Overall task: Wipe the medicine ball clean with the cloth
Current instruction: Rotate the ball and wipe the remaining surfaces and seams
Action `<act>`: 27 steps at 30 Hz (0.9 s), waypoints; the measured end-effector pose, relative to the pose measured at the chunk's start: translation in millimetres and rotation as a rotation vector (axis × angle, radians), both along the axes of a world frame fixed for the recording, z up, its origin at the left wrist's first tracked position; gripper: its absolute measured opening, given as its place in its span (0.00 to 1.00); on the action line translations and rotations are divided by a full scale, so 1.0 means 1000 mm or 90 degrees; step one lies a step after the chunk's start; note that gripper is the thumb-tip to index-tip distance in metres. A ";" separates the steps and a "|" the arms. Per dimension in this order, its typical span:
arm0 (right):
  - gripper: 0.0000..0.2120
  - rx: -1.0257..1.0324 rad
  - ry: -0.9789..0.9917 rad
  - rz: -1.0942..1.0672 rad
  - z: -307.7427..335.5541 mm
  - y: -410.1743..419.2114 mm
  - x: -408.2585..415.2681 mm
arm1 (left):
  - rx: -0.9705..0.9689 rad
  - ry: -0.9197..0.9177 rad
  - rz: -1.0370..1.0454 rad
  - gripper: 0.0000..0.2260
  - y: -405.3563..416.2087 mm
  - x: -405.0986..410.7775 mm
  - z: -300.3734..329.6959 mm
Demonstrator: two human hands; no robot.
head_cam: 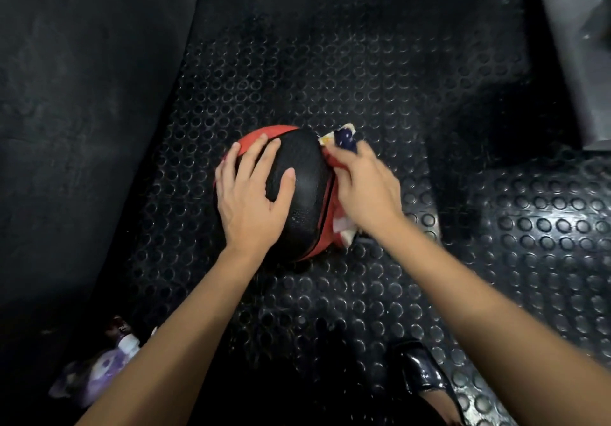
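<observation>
I see the red-and-black pebbled ball on the studded rubber floor; my left hand lies flat on it, my right hand presses a bunched patterned cloth against its side.

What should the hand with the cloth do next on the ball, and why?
Probably slide the cloth up over the black top of the medicine ball. The right hand presses the cloth only against the ball's right side, while the left hand rests spread on top, steadying it on the studded floor mat.
</observation>
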State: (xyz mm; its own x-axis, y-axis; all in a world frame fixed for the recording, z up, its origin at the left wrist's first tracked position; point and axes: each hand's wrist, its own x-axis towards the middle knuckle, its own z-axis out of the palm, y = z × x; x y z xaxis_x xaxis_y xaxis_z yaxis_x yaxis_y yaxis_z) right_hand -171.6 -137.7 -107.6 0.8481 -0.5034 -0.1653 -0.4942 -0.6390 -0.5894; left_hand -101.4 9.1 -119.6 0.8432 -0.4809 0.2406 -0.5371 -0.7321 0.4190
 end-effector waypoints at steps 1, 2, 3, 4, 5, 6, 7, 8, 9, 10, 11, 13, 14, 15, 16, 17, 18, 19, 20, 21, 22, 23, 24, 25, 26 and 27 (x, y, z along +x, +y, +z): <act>0.19 -0.009 -0.043 0.021 0.008 0.013 -0.013 | -0.004 -0.005 -0.012 0.22 0.002 0.003 0.000; 0.20 -0.017 -0.074 0.041 0.013 0.022 -0.022 | -0.012 -0.012 -0.027 0.22 0.006 0.004 0.000; 0.20 -0.036 -0.087 0.054 0.013 0.025 -0.025 | -0.022 -0.017 -0.043 0.22 0.010 0.004 -0.001; 0.20 -0.054 -0.086 0.055 0.010 0.020 -0.022 | -0.032 -0.023 -0.057 0.22 0.015 0.002 -0.002; 0.20 -0.060 -0.064 0.046 0.005 0.011 -0.012 | -0.041 -0.032 -0.065 0.22 0.019 -0.001 -0.004; 0.19 -0.044 -0.026 0.036 -0.003 0.000 0.001 | -0.047 -0.042 -0.069 0.21 0.022 -0.003 -0.005; 0.19 -0.012 0.020 0.033 -0.010 -0.012 0.014 | -0.049 -0.051 -0.071 0.21 0.025 -0.007 -0.008; 0.19 0.031 0.062 0.032 -0.014 -0.021 0.024 | -0.051 -0.059 -0.074 0.21 0.028 -0.010 -0.010; 0.19 0.063 0.090 0.031 -0.015 -0.027 0.030 | -0.054 -0.065 -0.078 0.21 0.030 -0.012 -0.011; 0.19 0.070 0.096 0.032 -0.014 -0.027 0.032 | -0.057 -0.069 -0.080 0.21 0.031 -0.012 -0.012; 0.19 0.062 0.081 0.037 -0.010 -0.022 0.030 | -0.061 -0.069 -0.079 0.21 0.032 -0.012 -0.012; 0.19 -0.005 0.005 0.064 0.005 -0.002 0.017 | -0.064 -0.062 -0.079 0.21 0.033 -0.008 -0.011; 0.19 -0.042 -0.043 0.093 0.014 0.011 0.009 | -0.062 -0.058 -0.080 0.21 0.035 -0.007 -0.010; 0.19 -0.071 -0.085 0.127 0.020 0.023 0.002 | -0.060 -0.054 -0.083 0.22 0.037 -0.006 -0.011; 0.19 -0.095 -0.105 0.158 0.022 0.030 -0.002 | -0.060 -0.051 -0.086 0.22 0.039 -0.006 -0.012; 0.19 -0.107 -0.103 0.173 0.022 0.029 0.000 | -0.061 -0.049 -0.088 0.22 0.041 -0.007 -0.012; 0.19 -0.110 -0.083 0.169 0.020 0.022 0.007 | -0.063 -0.049 -0.087 0.22 0.042 -0.009 -0.012; 0.19 -0.107 -0.055 0.153 0.014 0.012 0.019 | -0.065 -0.052 -0.085 0.22 0.042 -0.010 -0.013; 0.20 -0.096 -0.021 0.138 0.010 0.002 0.031 | -0.064 -0.058 -0.082 0.22 0.041 -0.011 -0.013; 0.20 -0.078 0.014 0.131 0.010 -0.006 0.040 | -0.063 -0.065 -0.083 0.22 0.039 -0.011 -0.013; 0.20 -0.073 0.032 0.129 0.011 -0.009 0.046 | -0.060 -0.073 -0.087 0.22 0.036 -0.010 -0.013; 0.21 -0.092 0.036 0.134 0.015 -0.006 0.046 | -0.056 -0.078 -0.092 0.22 0.033 -0.009 -0.012; 0.21 -0.134 0.032 0.151 0.020 0.002 0.041 | -0.050 -0.079 -0.096 0.22 0.031 -0.008 -0.011; 0.21 -0.180 0.019 0.179 0.024 0.012 0.031 | -0.041 -0.080 -0.098 0.22 0.030 -0.006 -0.011; 0.21 -0.209 -0.006 0.206 0.029 0.022 0.020 | -0.031 -0.080 -0.100 0.23 0.030 -0.006 -0.010; 0.21 -0.215 -0.032 0.221 0.032 0.026 0.011 | -0.022 -0.079 -0.106 0.23 0.030 -0.006 -0.010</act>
State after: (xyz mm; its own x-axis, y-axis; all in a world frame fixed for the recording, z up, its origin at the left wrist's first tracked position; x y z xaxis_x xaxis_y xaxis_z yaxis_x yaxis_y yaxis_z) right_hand -160.4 -111.3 -75.3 0.9783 -0.2069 0.0045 -0.1933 -0.9211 -0.3380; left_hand -107.7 39.5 -129.8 0.7158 -0.6006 0.3562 -0.6983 -0.6156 0.3652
